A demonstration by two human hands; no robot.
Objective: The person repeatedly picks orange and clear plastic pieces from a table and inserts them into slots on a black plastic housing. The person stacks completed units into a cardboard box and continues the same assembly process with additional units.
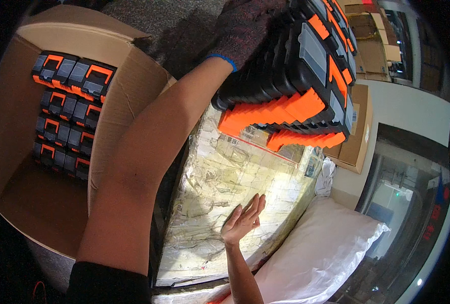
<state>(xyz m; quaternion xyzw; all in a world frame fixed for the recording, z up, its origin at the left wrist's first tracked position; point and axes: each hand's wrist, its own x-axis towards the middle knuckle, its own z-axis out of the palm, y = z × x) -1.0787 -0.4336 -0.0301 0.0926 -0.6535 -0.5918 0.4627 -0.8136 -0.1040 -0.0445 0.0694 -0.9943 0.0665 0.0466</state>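
Observation:
My left hand, in a dark knitted glove with a blue cuff, reaches to the far side of a row of black plastic toolboxes with orange handles and latches. Its fingers are in shadow against the boxes, so their grip is unclear. The row stands on the far end of a large carton covered in wrinkled clear tape. Bare, with fingers apart, my right hand lies over the carton's near part, holding nothing. On the left, an open cardboard box contains several similar toolboxes.
A stuffed white sack lies along the taped carton's right side. Behind the toolbox row is a brown cardboard box, with more cartons farther back. A glass panel stands at the right. Speckled grey floor shows at the top.

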